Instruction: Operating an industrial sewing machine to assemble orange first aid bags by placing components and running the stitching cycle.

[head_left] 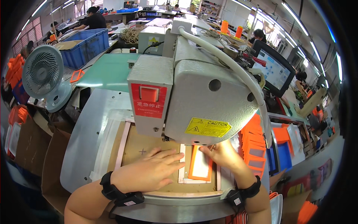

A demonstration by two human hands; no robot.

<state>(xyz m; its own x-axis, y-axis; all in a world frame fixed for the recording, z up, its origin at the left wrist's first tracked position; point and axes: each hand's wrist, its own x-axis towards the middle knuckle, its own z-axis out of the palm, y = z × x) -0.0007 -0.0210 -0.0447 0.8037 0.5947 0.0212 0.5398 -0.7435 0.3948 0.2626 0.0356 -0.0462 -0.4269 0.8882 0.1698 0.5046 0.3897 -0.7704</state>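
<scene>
My left hand [143, 170] lies flat on the tan board [138, 142] in the machine's pale-edged frame, fingers spread beside a pale rectangular recess [182, 170]. My right hand [223, 156] grips the upper right of an orange-bordered panel [199, 164] with a light center, lying over that recess; some fingertips are hidden. Above both hands is the grey industrial machine head [209, 97], with a red stop-switch box [149, 123] on its front left and a white hose. A stack of orange mesh-centered pieces [253, 153] stands right of my right hand.
A grey fan [44, 74], blue crate [82, 48] and cardboard box [52, 168] are at left. A green sheet [104, 71] lies behind the metal table [85, 149]. At right are a monitor [272, 67] and blue tray [283, 156]. Several co-workers sit farther back.
</scene>
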